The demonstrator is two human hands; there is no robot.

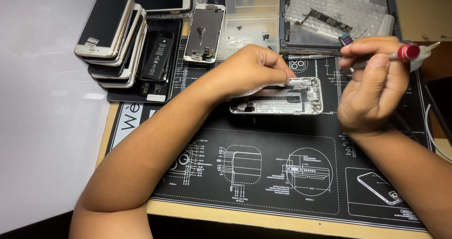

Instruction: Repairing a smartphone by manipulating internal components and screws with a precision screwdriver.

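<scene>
While a stack of phones (115, 36) is sitting at the far left of the black work mat (263, 173), my left hand (252, 72) is curling its fingers down onto the opened silver phone shell (282, 100) mid-mat, and my right hand (374, 86) is gripping a red-capped screwdriver (398, 54) just beside it.

Left hand (252, 72) pressing opened phone shell (282, 100), right hand (372, 86) gripping red-capped screwdriver (400, 54) — black repair mat (263, 168) beneath
</scene>
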